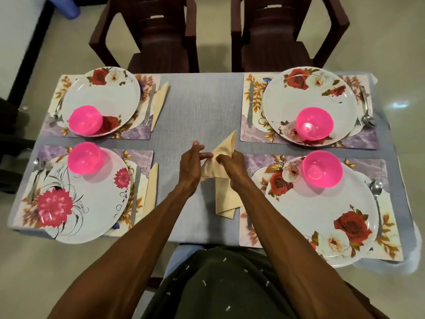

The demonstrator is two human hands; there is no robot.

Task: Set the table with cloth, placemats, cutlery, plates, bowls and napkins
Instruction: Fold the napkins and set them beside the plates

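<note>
while the cloth (pixel 207 107), mats, plates, bowls and cutlery are laid and the two left settings have napkins, both hands, left hand (pixel 192 165) and right hand (pixel 231 163), pinch a napkin (pixel 224 192) mid-table, so the right settings apparently lack theirs.

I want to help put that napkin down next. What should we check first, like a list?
1. Both hands hold the napkin: left hand and right hand pinch it: ok.
2. Napkin folded into a neat strip like the near left napkin: not ok, still loose.
3. Left places have napkins, including the far left napkin: ok.
4. Right places have napkins: not ok, none seen.
5. Spare napkin ready on the cloth: ok.
</note>
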